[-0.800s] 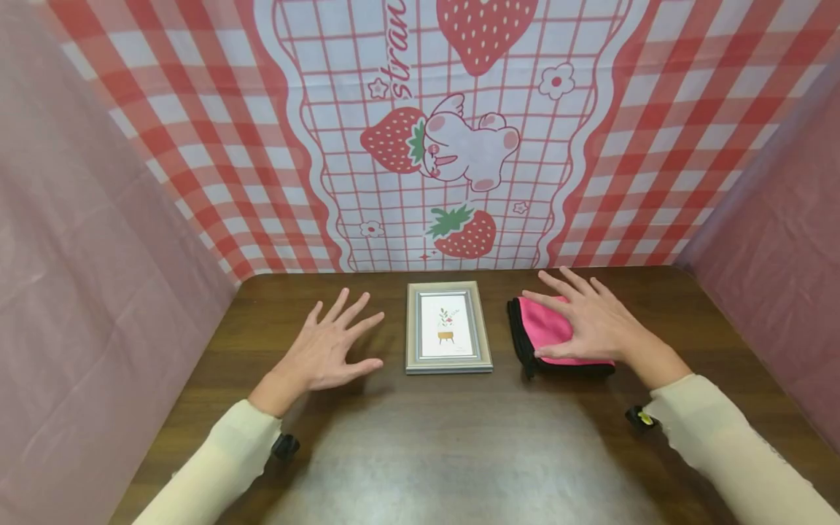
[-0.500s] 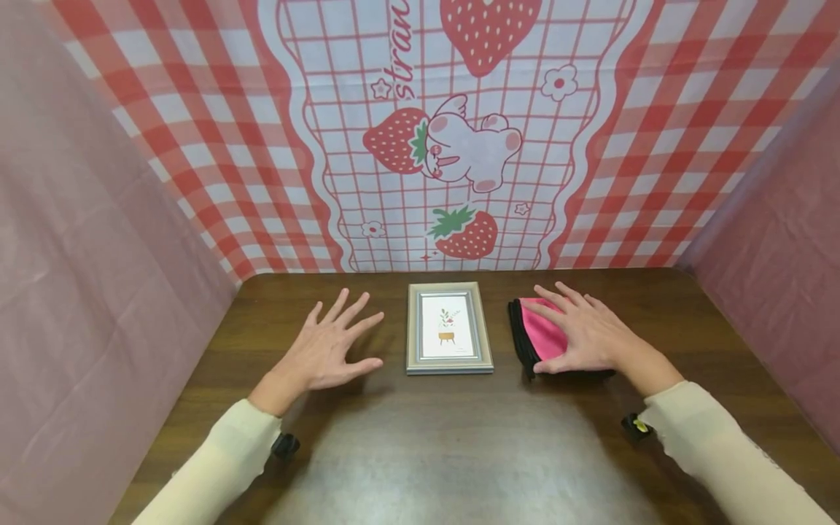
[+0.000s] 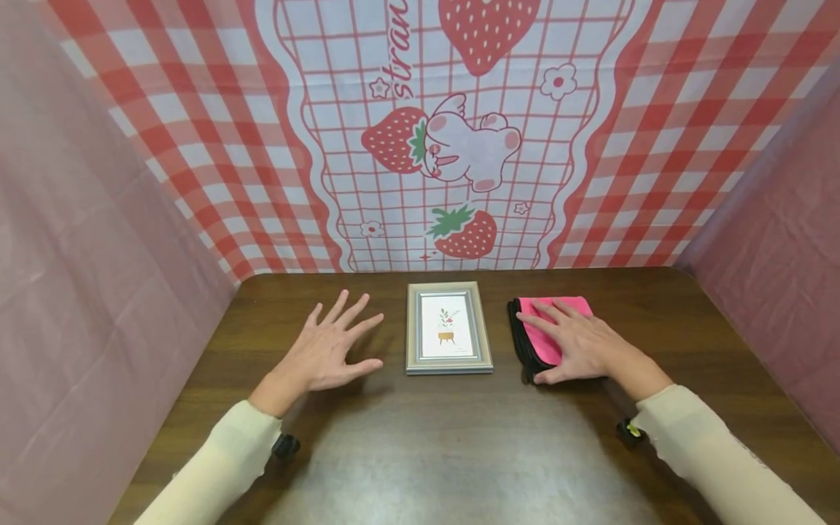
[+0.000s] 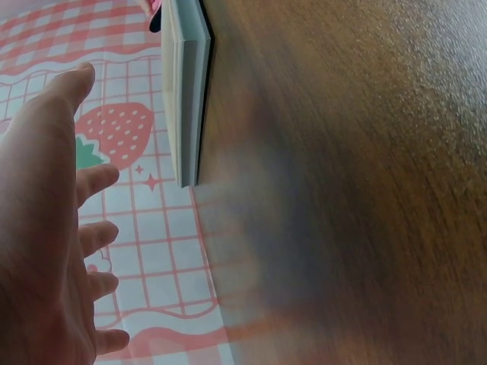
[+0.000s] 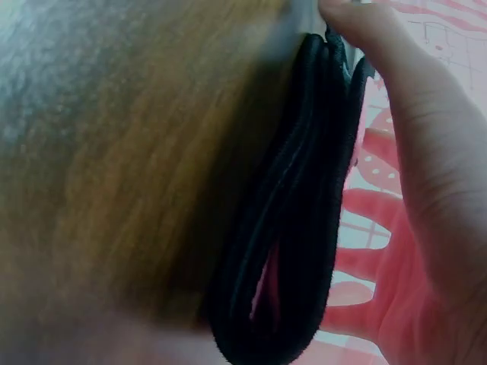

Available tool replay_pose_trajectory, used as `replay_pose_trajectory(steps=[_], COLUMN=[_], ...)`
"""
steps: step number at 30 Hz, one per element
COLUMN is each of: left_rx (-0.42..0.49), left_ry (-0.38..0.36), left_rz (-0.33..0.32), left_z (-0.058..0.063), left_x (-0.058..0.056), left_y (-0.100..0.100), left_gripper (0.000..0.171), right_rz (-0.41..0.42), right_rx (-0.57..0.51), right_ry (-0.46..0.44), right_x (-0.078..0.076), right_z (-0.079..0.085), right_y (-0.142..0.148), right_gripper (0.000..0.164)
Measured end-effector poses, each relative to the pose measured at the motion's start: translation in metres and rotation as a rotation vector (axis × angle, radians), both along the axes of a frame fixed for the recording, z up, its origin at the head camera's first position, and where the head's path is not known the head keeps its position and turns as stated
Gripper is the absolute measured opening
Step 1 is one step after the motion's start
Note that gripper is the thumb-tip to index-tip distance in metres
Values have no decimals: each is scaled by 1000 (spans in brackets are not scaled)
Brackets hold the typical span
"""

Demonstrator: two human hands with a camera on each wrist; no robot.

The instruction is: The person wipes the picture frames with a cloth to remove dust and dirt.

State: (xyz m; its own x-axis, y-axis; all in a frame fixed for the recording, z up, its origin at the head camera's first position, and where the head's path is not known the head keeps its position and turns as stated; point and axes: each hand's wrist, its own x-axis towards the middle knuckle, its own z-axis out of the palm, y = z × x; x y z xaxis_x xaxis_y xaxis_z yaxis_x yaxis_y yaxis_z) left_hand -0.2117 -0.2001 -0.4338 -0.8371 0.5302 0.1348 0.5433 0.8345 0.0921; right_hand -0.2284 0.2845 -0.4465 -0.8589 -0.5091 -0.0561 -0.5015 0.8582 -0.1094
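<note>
In the head view a picture frame (image 3: 448, 328) lies face up near the table's back, showing a potted plant print. To its left, my left hand (image 3: 324, 354) hovers with fingers spread, apart from the frame and holding nothing. The left wrist view shows the frame's edge (image 4: 186, 99) beyond the thumb. On the right lies a folded pink cloth (image 3: 545, 345) with a black border. My right hand (image 3: 584, 346) is spread flat over it, the fingers nearly straight. In the right wrist view the cloth's folded layers (image 5: 281, 205) show; whether the fingertips press it, I cannot tell.
The dark wooden table (image 3: 433, 452) reaches back to a red checked strawberry backdrop (image 3: 459, 146). Pink curtains stand on the left (image 3: 98, 255) and right (image 3: 774, 240).
My right hand has come down over the pink cloth and shifted toward me and slightly left. The left hand, the picture frame and the cloth have not moved visibly.
</note>
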Motion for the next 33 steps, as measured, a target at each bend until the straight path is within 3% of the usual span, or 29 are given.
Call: replay_pose_trajectory(steps=[13,22,33], left_rx=[3,-7,-23], left_ry=[-26,-37,-38], left_rz=[3,-5,0], left_z=[0,-1,-3], left_x=[-1,-1,0], left_y=[2,3,0], left_gripper=[84,83,83], right_rz=[23,118,123], right_rx=[16,9,4], right_ry=[-6,131,181], right_x=[-2,-5,-6], right_z=[-6,-9,-9], right_y=[2,5,2], right_gripper=[93,80,63])
